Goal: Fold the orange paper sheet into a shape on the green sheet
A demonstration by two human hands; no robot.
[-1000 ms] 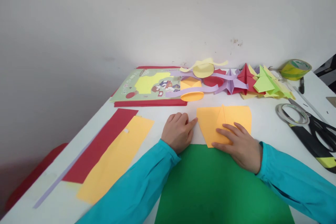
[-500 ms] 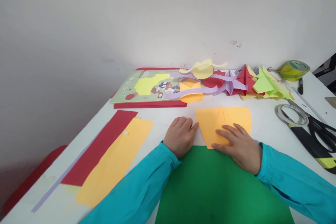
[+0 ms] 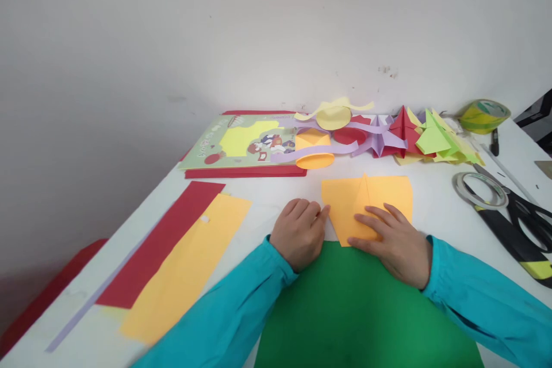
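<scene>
A folded orange paper [image 3: 379, 198] with a raised centre crease lies on the white table [image 3: 276, 195], partly over a green sheet [image 3: 357, 310]. My right hand [image 3: 394, 241] lies flat on its near part, fingers stretched out and pressing it down. My left hand [image 3: 299, 233] rests beside the paper's left edge, fingers curled, with the forefinger tip touching that slanted edge. Both arms wear teal sleeves.
A red sheet [image 3: 166, 241] and an orange strip [image 3: 190, 267] lie at the left with a thin lilac strip [image 3: 86, 310]. A picture book [image 3: 241, 146] and several folded paper shapes [image 3: 388, 132] line the wall. Tape rolls [image 3: 483, 115] and black scissors [image 3: 517, 218] sit at the right.
My left forefinger has slid a little down and right along the orange paper's left edge. The right hand has stayed put.
</scene>
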